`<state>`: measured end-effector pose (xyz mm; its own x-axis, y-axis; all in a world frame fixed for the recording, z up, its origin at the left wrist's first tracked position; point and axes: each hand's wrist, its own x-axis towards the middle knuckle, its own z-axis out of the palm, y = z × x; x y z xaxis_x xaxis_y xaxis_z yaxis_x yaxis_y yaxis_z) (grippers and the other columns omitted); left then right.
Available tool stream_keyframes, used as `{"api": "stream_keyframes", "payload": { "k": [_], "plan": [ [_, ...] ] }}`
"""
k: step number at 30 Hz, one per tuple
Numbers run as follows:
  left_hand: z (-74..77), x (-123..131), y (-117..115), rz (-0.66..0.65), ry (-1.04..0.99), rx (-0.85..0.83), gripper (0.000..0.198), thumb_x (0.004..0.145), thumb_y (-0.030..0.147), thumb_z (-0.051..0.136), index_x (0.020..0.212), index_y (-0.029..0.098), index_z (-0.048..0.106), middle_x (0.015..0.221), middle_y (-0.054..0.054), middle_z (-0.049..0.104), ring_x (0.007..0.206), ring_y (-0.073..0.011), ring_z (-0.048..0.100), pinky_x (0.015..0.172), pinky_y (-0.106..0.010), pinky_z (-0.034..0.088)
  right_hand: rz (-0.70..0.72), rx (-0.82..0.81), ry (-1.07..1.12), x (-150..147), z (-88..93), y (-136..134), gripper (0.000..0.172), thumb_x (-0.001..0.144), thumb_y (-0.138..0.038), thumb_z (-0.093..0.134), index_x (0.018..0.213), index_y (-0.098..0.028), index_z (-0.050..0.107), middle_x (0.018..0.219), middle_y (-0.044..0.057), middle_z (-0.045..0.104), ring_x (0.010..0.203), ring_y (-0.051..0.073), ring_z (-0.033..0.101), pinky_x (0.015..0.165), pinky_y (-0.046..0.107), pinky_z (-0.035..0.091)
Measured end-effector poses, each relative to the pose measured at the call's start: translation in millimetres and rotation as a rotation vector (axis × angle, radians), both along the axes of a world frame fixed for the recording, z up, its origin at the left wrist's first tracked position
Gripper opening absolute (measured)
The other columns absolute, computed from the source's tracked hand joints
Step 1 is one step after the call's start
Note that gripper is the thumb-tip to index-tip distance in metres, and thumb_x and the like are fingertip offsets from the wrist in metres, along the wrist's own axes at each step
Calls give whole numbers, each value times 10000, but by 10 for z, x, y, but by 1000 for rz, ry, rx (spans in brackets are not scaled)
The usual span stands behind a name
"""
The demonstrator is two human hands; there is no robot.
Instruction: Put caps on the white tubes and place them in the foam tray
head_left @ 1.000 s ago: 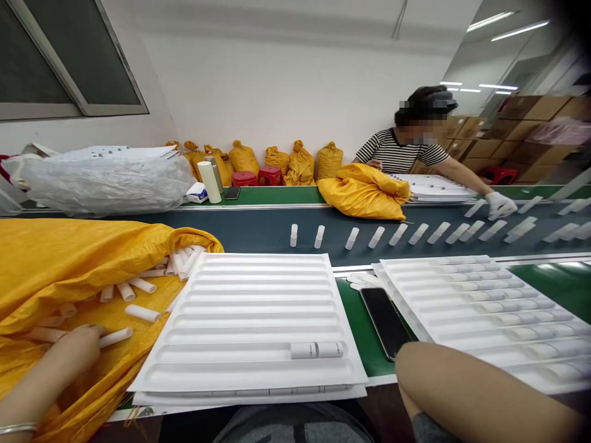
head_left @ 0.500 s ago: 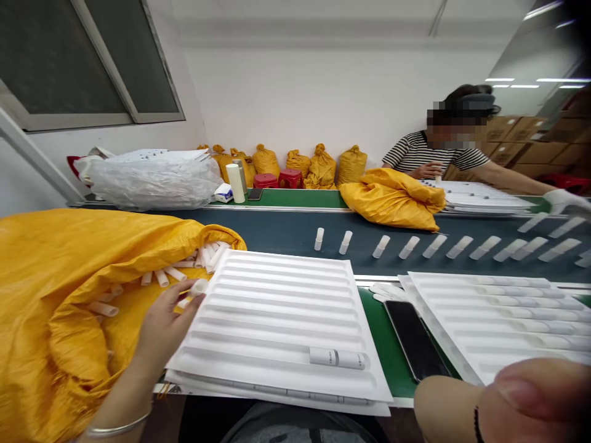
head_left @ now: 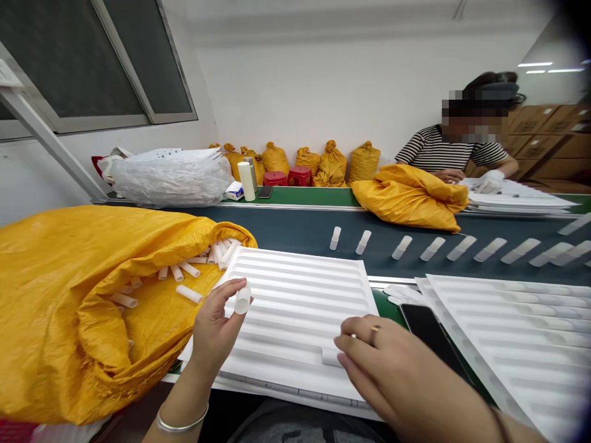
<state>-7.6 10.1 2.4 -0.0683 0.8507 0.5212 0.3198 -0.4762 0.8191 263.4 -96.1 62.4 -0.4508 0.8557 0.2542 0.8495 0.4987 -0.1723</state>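
Note:
My left hand [head_left: 220, 320] pinches a short white translucent tube [head_left: 242, 299], its open end facing me, above the left side of the white ribbed tray [head_left: 286, 280]. Low on that tray, my right hand [head_left: 392, 363] has its fingers closed over a white printed tube [head_left: 329, 356] lying in a groove. Only the left end of this tube shows; the fingers hide the rest. To the left, a yellow woven sack [head_left: 115, 258] lies with its mouth open and several white tubes [head_left: 188, 293] spilling out.
A black phone [head_left: 431, 332] lies between my tray and a second tray [head_left: 489, 326] that holds several tubes. Several tubes [head_left: 433, 248] stand on the dark conveyor belt [head_left: 295, 231] beyond. Across it, a person in a striped shirt [head_left: 455, 147] works behind a yellow bag [head_left: 410, 197].
My left hand has lifted its tube from beside the sack to over the tray. My right hand has come in from the lower right onto the printed tube. The co-worker's gloved hand has drawn back.

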Motion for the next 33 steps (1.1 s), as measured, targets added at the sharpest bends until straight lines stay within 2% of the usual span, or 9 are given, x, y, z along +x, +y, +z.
{"api": "stream_keyframes", "payload": {
  "k": [3, 7, 10, 14, 17, 20, 23, 27, 33],
  "plan": [
    [41, 85, -62, -92, -263, -154, 382, 723, 250, 735, 1082, 228, 606, 1080, -62, 652, 1055, -205, 601, 961, -343, 470, -115, -243, -190, -111, -447, 270, 138, 801, -124, 573, 875, -155, 685, 857, 109, 661, 804, 252, 611, 715, 361, 476],
    [119, 189, -142, -247, -811, -428, 662, 678, 191, 777, 1227, 318, 430, 936, 20, 659, 841, -110, 647, 745, -230, 549, -146, -333, -165, -55, -923, 218, 213, 782, -73, 547, 920, -167, 679, 957, 106, 656, 898, 270, 603, 792, 397, 475],
    [178, 237, -181, -328, -1037, -603, 599, 643, 198, 801, 1148, 269, 486, 898, 20, 654, 714, -74, 640, 649, -173, 546, -136, -282, -46, 28, -971, 117, 265, 712, -32, 561, 922, -167, 654, 996, 102, 640, 942, 266, 585, 831, 399, 469],
    [168, 347, -224, -423, -1107, -717, 451, 643, 215, 802, 1001, 227, 528, 877, 6, 666, 679, -73, 638, 650, -175, 545, -164, -238, 310, 78, -796, 168, 249, 762, -95, 547, 992, -172, 606, 996, 84, 639, 908, 223, 602, 804, 357, 504],
    [91, 467, -264, -487, -1027, -749, 384, 644, 212, 802, 907, 215, 522, 893, -2, 679, 734, -86, 644, 698, -194, 535, -101, -182, 627, 67, -585, 313, 274, 873, -237, 519, 1141, -211, 571, 1007, 66, 653, 827, 178, 627, 736, 304, 532],
    [26, 520, -297, -474, -825, -701, 366, 634, 264, 810, 864, 196, 534, 840, -6, 678, 749, -109, 638, 718, -221, 516, 48, -89, 753, 55, -369, 457, 298, 908, -250, 508, 1200, -260, 564, 1011, 52, 654, 837, 163, 632, 721, 277, 535],
    [52, 458, -312, -392, -417, -563, 307, 679, 337, 770, 881, 191, 592, 770, -1, 652, 700, -133, 619, 670, -243, 494, 178, 2, 669, 67, -213, 558, 345, 911, -186, 501, 1239, -278, 552, 1106, 67, 616, 1017, 184, 593, 843, 306, 515],
    [216, 342, -323, -412, 137, -349, 258, 797, 357, 651, 1017, 221, 651, 949, -45, 674, 873, -195, 626, 785, -292, 482, 336, -20, 510, 61, -140, 652, 388, 916, -126, 449, 1275, -254, 521, 1144, 95, 560, 1058, 182, 563, 883, 323, 502],
    [317, 312, -321, -374, 326, -124, 282, 850, 330, 590, 1100, 214, 647, 923, -58, 682, 844, -185, 630, 761, -275, 490, 304, -2, 525, 4, -200, 744, 298, 922, -200, 491, 1216, -238, 519, 1076, 86, 614, 996, 189, 586, 845, 336, 507]
  ]
}}
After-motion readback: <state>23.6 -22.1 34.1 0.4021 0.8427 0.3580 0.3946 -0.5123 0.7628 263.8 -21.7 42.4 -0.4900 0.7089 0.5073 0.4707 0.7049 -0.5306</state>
